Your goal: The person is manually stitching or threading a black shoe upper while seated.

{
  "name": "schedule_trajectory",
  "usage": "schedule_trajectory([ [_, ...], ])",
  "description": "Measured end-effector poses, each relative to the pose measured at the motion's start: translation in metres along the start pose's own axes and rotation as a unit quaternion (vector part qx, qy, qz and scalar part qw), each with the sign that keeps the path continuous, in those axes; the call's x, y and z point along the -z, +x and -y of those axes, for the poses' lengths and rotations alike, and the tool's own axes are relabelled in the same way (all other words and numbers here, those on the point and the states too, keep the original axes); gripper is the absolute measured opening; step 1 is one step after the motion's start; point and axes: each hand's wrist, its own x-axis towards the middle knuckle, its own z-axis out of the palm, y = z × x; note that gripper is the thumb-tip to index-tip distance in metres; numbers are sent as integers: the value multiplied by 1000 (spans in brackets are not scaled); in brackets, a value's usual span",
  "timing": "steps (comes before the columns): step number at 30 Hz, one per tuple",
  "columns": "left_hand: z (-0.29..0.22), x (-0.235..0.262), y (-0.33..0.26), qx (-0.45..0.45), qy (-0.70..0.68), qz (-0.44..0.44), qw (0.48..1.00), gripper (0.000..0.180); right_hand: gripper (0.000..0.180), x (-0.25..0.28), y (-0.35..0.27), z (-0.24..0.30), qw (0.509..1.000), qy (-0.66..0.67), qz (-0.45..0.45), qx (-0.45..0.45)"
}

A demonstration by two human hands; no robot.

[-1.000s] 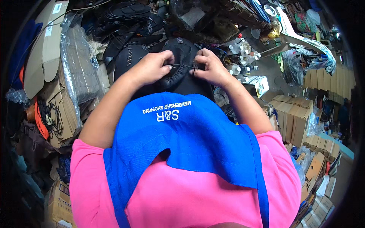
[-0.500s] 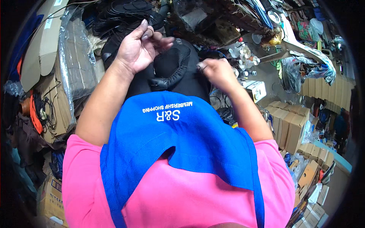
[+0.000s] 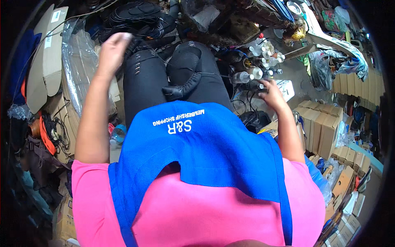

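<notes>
On my lap rests a black shoe piece (image 3: 185,68) with a thick, stitched, curved edge, lying against my dark trousers. A thin dark thread (image 3: 214,75) runs out from it to both sides, drawn nearly straight. My left hand (image 3: 112,53) is raised at the left, fingers pinched and a little blurred, at the thread's left end. Out to the right, my right hand (image 3: 272,95) has its fingers curled where the other end leads, beside several bottles (image 3: 243,77). The thread's last stretch at each hand is too fine to follow clearly. Neither hand touches the shoe piece.
A coil of black cord (image 3: 131,20) lies beyond my left knee. Flattened cardboard (image 3: 45,61) and clear plastic wrap (image 3: 76,61) stand at the left. To the right are a white box (image 3: 285,89) and stacked cardboard boxes (image 3: 319,127).
My hands have moved apart: the left outward to the left, the right outward to the right near the bottles. The thread now stretches out on both sides of the shoe piece.
</notes>
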Motion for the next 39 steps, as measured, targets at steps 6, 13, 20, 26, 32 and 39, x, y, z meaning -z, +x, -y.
schedule_trajectory([
  [6, -55, -99, -32, -138, 85, 248, 955, 44, 28, 73, 47, 82, 914, 200, -322, 146],
  [13, -47, -112, -21, -115, 78, 276, 951, 40, 24, 104, 55, 136, 892, 151, -328, 272],
  [20, -35, -123, -24, -126, 15, 278, 952, 31, 27, 37, 45, 187, 920, 91, 76, 374],
  [26, -35, -123, -26, -115, 7, 281, 953, 32, 22, 36, 30, 180, 915, 118, 64, 381],
  [32, -44, -123, -26, -131, 36, 292, 947, 31, 23, 28, 11, 175, 922, 233, 75, 300],
  [39, -47, -120, -23, -125, 46, 300, 945, 30, 31, 31, -5, 169, 901, 328, 50, 281],
])
